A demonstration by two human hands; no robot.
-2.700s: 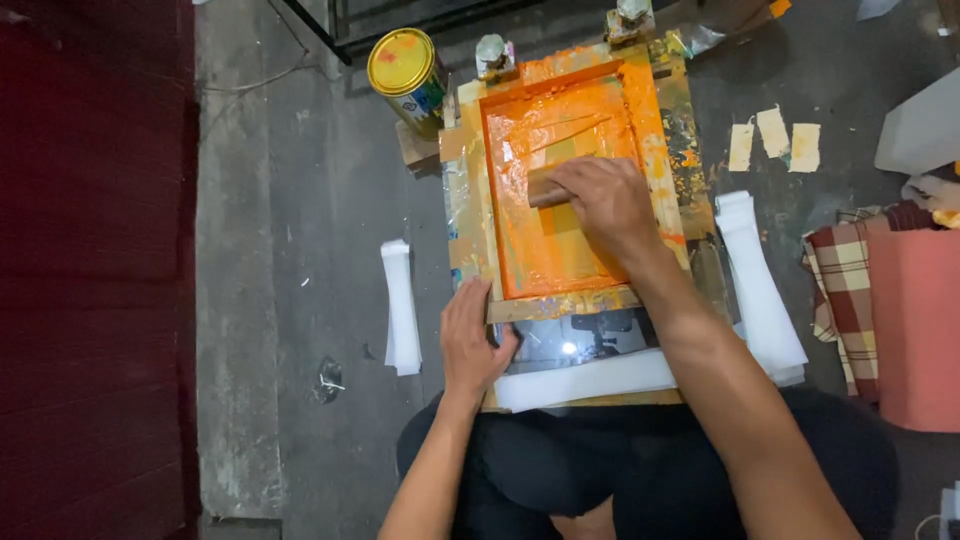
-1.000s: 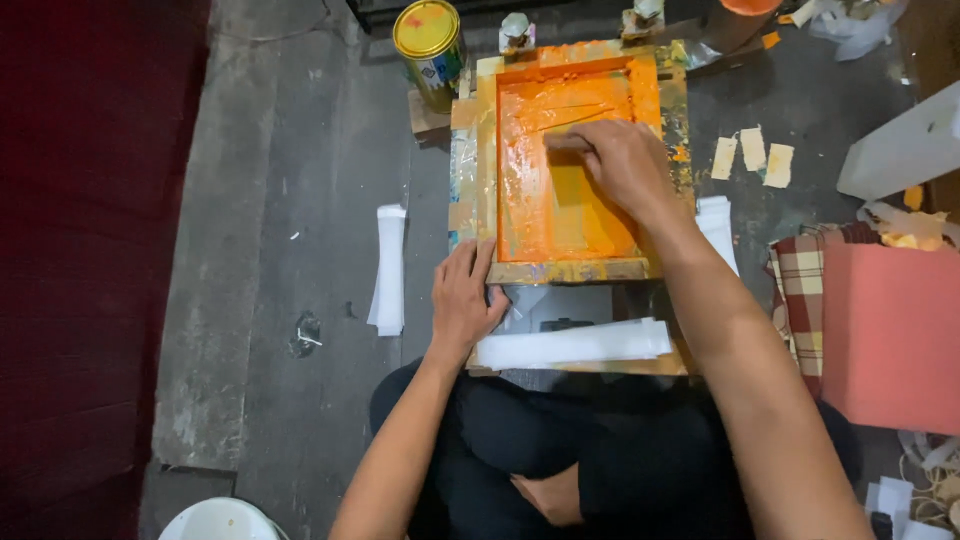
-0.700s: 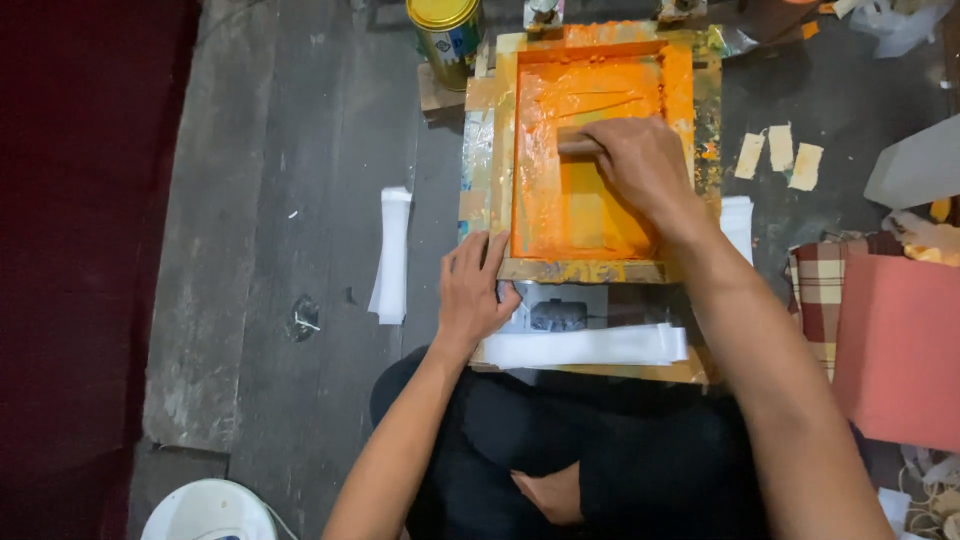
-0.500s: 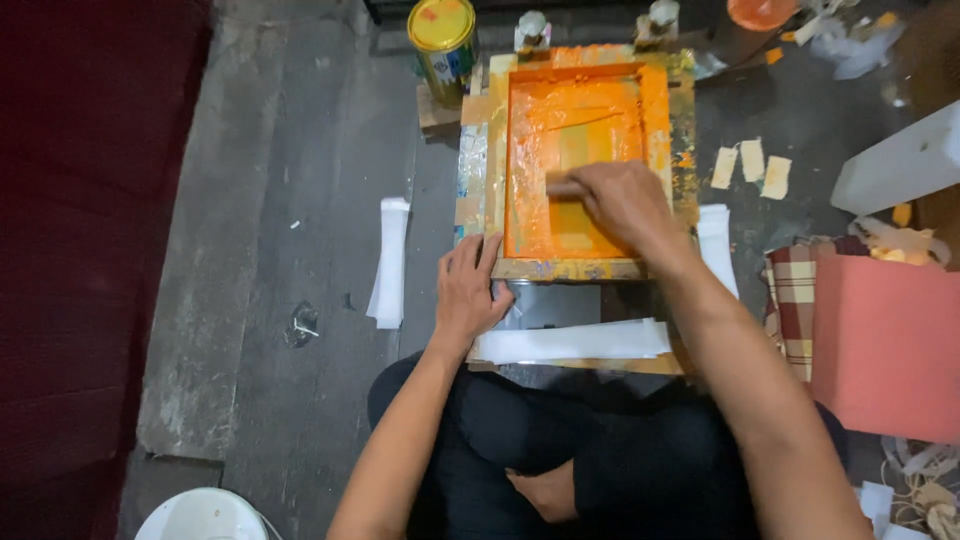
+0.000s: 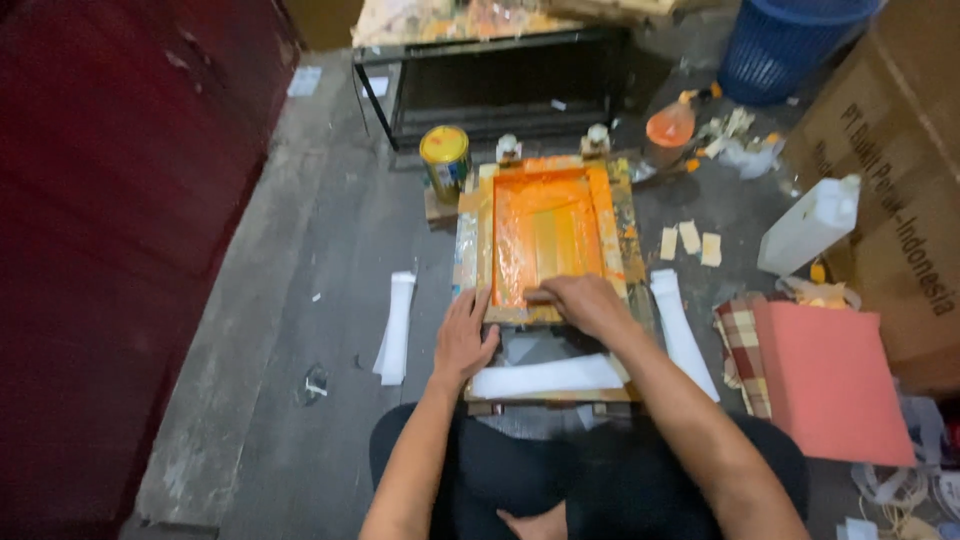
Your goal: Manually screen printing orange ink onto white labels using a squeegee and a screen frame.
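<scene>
The left hand (image 5: 463,340) lies flat with fingers spread, steadying the orange-inked screen frame (image 5: 470,235) at its 7 o'clock corner, while the right hand (image 5: 585,302) closes its fingers around the squeegee (image 5: 536,297) at 6 o'clock.

You have one view only, from the camera on your head. It looks steeply down and forward at the orange screen frame (image 5: 548,240) on the floor before your lap, close enough to show the surrounding floor beyond it.

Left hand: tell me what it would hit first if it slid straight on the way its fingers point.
The left hand points up the frame's left rail; beyond that, likely the yellow-lidded can, though depth is unclear.
</scene>
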